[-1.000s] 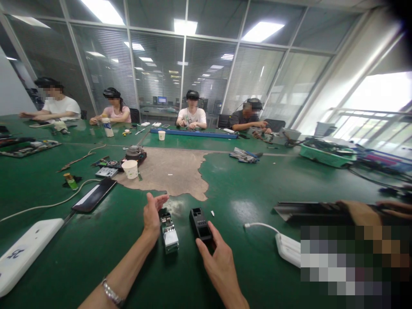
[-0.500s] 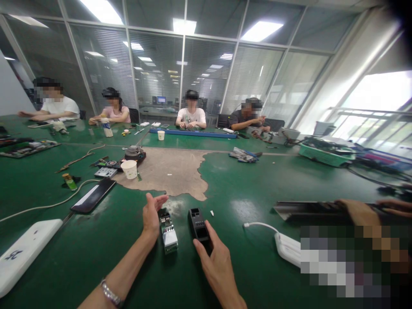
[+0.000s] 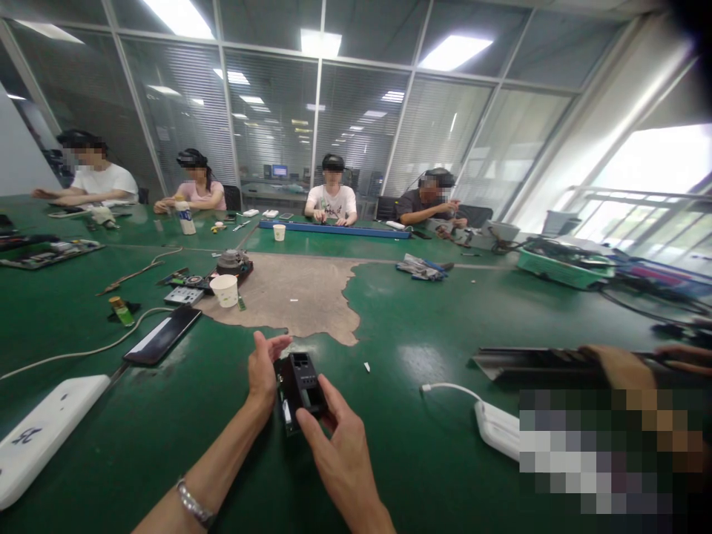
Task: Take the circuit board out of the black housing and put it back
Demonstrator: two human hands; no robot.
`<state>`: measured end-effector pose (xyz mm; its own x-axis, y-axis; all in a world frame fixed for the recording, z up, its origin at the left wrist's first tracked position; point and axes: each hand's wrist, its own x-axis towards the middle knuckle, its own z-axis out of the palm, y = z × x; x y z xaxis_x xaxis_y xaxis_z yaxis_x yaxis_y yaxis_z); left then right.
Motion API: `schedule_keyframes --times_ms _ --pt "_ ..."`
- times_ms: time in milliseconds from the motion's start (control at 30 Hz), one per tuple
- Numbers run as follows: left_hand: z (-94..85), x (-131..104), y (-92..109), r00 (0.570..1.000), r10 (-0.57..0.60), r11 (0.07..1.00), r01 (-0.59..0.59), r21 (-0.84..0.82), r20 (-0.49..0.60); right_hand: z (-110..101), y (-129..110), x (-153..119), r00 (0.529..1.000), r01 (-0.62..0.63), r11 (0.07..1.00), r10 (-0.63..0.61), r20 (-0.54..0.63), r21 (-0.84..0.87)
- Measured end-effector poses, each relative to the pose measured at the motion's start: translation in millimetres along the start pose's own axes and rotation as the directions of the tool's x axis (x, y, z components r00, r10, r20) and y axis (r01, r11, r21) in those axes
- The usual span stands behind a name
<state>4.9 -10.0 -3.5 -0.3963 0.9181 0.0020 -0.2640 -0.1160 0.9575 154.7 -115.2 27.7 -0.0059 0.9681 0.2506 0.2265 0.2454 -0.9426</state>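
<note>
With my right hand (image 3: 342, 434) I pinch a black case (image 3: 305, 382) between thumb and fingers; its tiny printed marks are too small to read. The case is over the desk (image 3: 423, 460) in front of me, partly covering a circuit board (image 3: 287, 414), though I cannot tell whether they touch. My left hand (image 3: 262, 374) stands on edge just beside the board, fingers stretched out and gripping nothing. Far to my left, a white power bank (image 3: 61, 423) bears handwriting that looks like "35", near a phone (image 3: 163, 337).
</note>
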Motion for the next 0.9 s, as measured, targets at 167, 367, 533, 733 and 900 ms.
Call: schedule_keyframes --times_ms 167,367,533,733,900 --pt "-0.3 0 2 1.0 -0.013 1.0 0.013 -0.007 0.018 8 -3 3 0.998 0.057 0.987 -0.057 0.0 -0.15" --pt "-1.1 6 -1 0.999 -0.031 0.999 0.031 -0.019 0.012 15 -15 7 0.995 0.098 0.931 -0.086 0.051 -0.352" --pt "-0.2 3 2 0.999 -0.038 0.999 0.038 -0.002 0.007 20 -10 1 0.99 0.136 0.873 -0.106 0.089 -0.469" --pt "-0.2 0 1 1.0 0.006 1.0 -0.007 0.024 0.019 18 5 -10 0.971 0.239 0.855 -0.216 0.103 -0.461" --pt "-0.7 1 0 1.0 0.012 0.999 -0.013 0.038 0.014 16 5 -10 0.973 0.23 0.871 -0.204 0.107 -0.434"
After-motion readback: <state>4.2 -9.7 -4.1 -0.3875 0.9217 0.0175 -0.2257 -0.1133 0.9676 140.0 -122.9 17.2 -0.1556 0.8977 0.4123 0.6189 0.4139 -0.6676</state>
